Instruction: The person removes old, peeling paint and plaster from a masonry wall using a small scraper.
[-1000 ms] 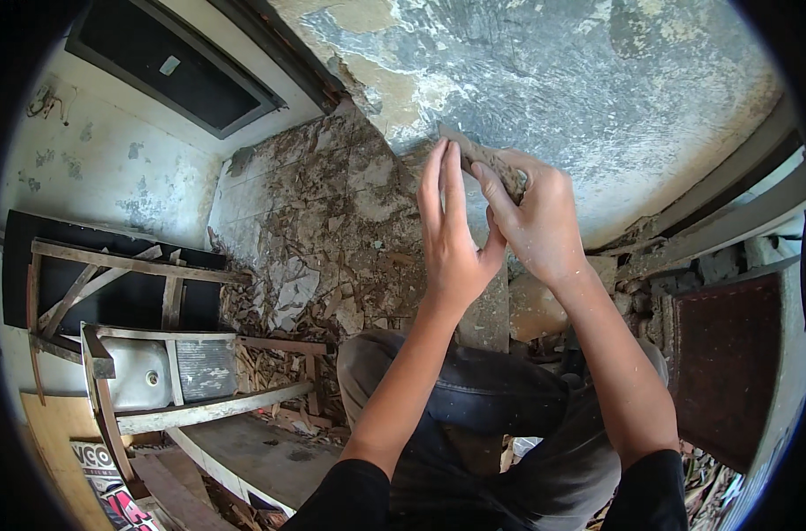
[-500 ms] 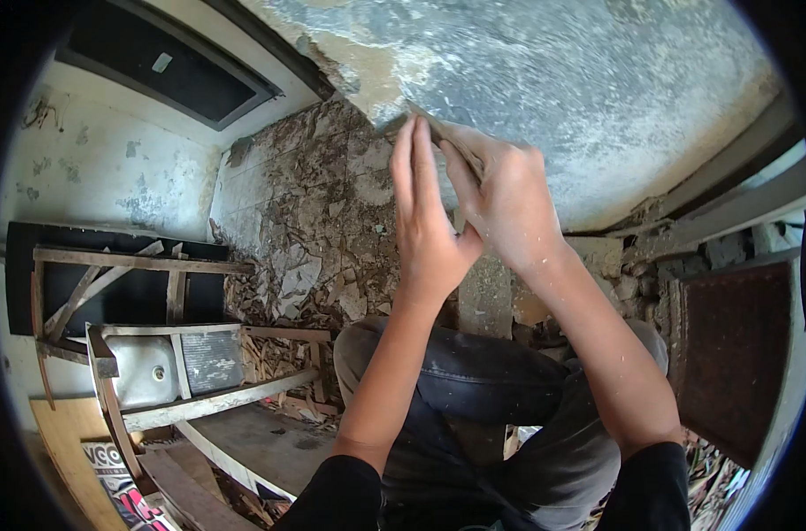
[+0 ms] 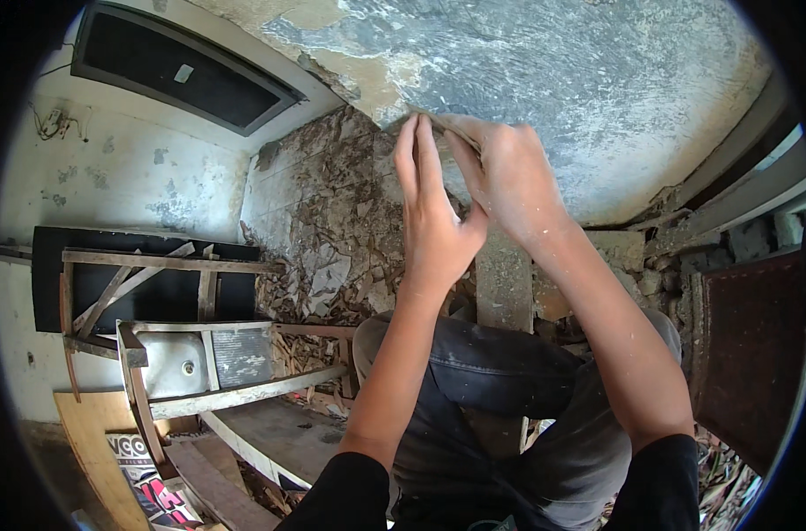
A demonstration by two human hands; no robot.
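Observation:
In front of me rises a wall (image 3: 589, 97) with worn grey-blue paint and a bare tan patch near its left edge. Both hands are up against it, close to that edge. My right hand (image 3: 514, 173) is closed around a thin, flat, brownish piece (image 3: 470, 144), seen nearly edge-on; its exact kind I cannot make out. The piece lies along the wall's surface. My left hand (image 3: 438, 221) has its fingers stretched out and held together, with the tips by the far end of the piece. Its thumb comes close to the right wrist.
Rubble and dry leaves cover the floor (image 3: 332, 221). To the left stand a wooden frame (image 3: 173, 262), a metal sink (image 3: 168, 365) and a leaning board (image 3: 98, 451). A dark brown panel (image 3: 748, 327) is at the right. My bent legs (image 3: 500, 372) are below the hands.
The view has turned slightly, so the room appears shifted right. My right hand has moved a little up along the wall, while the left stays beside it with fingers extended.

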